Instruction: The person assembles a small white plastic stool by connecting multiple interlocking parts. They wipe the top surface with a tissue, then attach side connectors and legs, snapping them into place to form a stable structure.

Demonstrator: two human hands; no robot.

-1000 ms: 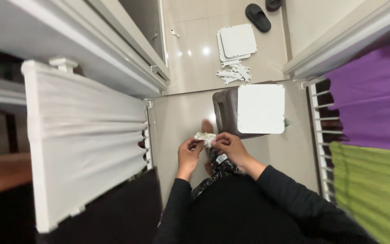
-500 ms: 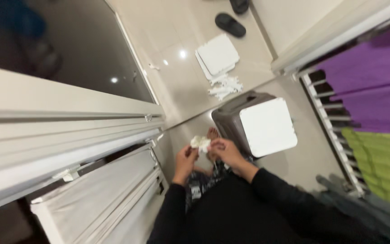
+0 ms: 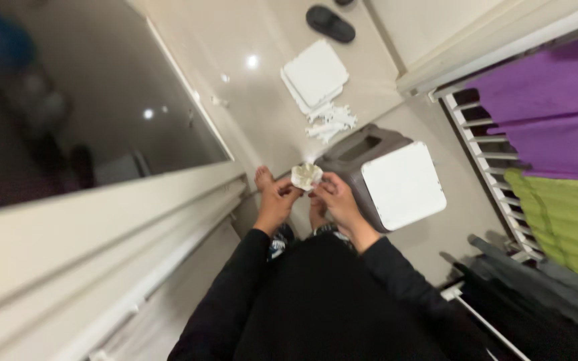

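**A:** So compared with half a second back, the view had swung: the grey plastic bin with the flat white lid (image 3: 396, 180) slid over to 3 o'clock of the hands. The hands barely shifted.

**B:** And the hands?

**A:** Left hand (image 3: 277, 200) and right hand (image 3: 334, 198) were close together, both pinching a small crumpled white wad (image 3: 306, 176) between them, at chest height above the bare feet (image 3: 263, 176).

**B:** How far along?

**A:** Looked mid-way to me: wad not yet opened or dropped. White square panels (image 3: 314, 73) lay on the floor at 12 o'clock, untouched.
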